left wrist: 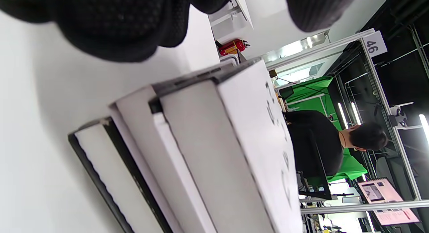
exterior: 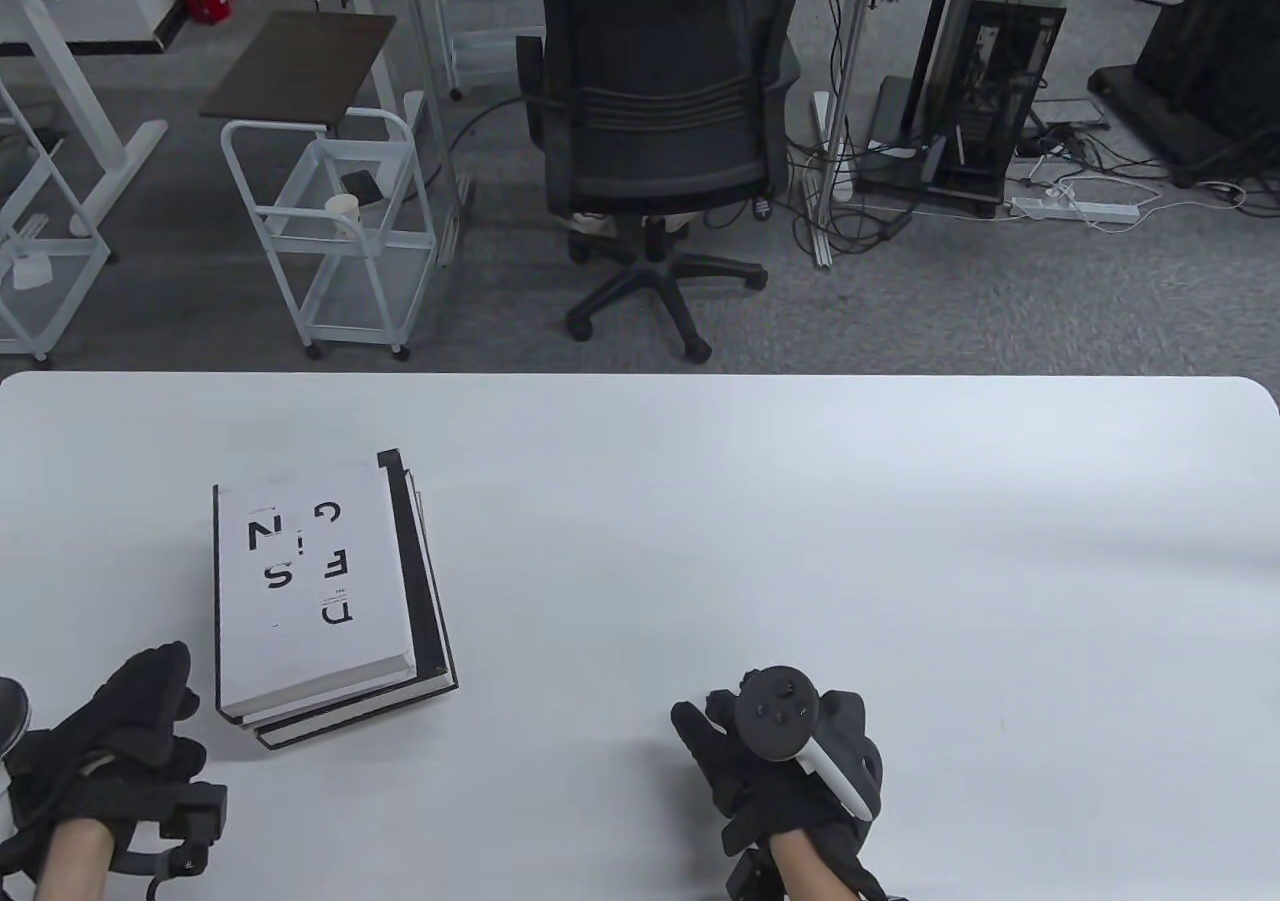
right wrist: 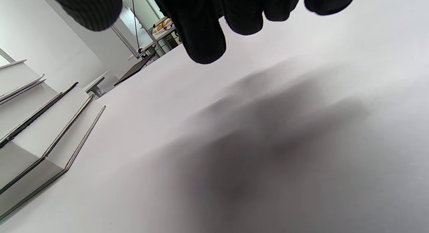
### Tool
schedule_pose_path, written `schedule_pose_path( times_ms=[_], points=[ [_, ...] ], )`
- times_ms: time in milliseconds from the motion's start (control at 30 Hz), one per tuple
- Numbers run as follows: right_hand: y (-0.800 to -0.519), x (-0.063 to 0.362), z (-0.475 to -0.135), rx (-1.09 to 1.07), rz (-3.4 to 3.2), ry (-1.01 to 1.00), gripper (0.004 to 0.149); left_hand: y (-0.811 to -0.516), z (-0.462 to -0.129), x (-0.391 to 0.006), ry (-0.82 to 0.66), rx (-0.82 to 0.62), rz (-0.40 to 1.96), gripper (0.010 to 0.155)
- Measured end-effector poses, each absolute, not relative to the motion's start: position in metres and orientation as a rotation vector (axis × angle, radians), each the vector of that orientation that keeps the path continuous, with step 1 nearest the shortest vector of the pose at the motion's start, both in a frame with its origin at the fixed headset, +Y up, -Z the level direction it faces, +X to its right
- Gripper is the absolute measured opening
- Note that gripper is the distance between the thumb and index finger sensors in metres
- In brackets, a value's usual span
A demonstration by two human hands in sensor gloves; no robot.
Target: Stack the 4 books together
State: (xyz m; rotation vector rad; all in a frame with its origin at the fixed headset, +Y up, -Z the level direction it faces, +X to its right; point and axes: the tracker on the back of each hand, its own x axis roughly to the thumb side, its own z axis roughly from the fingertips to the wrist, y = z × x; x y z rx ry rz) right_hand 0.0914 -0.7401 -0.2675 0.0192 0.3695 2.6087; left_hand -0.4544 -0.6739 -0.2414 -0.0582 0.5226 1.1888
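Lying flat on the table point(exterior: 700, 501), the books point(exterior: 320, 596) form one pile, the white-covered top book point(exterior: 305, 581) set a little askew over black-edged ones below, whose corners jut out on the far and right sides. From the left wrist view the pile shows stepped edges point(left wrist: 187, 152), several volumes deep; the exact count is hard to tell.

The left hand point(exterior: 120, 731) rests on the table just beside the pile's near left corner, not touching it, fingers point(exterior: 160, 676) curled loosely and holding nothing. How far it is spread cannot be told for sure.

The right hand point(exterior: 790, 761) sits well apart from the pile, to its right and nearer the table's front edge, palm down, with a tracker point(exterior: 790, 716) on its back. Its fingers point(right wrist: 204, 35) hang loosely bent above the bare tabletop, holding nothing.
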Motion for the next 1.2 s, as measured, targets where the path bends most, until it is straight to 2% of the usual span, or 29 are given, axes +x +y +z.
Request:
schedule_pose_path(
  times_ms=[300,500,700,867,1200],
  points=[
    [-0.736,0.086,-0.265,0.061,2.645,0.330,0.071,-0.700,-0.263,-0.470,0.521,-0.101,1.255,0.087],
    [-0.732,0.081,-0.263,0.091,2.655,0.300,0.070,-0.724,-0.284,-0.469,0.401,-0.119,1.437,0.096],
    [-0.732,0.078,-0.263,0.110,2.655,0.311,0.070,-0.749,-0.301,-0.464,0.285,-0.297,1.578,0.106],
    [-0.732,0.078,-0.263,0.102,2.646,0.323,0.071,-0.765,-0.308,-0.464,0.257,-0.391,1.603,0.114],
    [-0.731,0.081,-0.263,0.079,2.648,0.337,0.071,-0.775,-0.321,-0.455,0.101,-0.490,1.718,0.118]
  ],
)
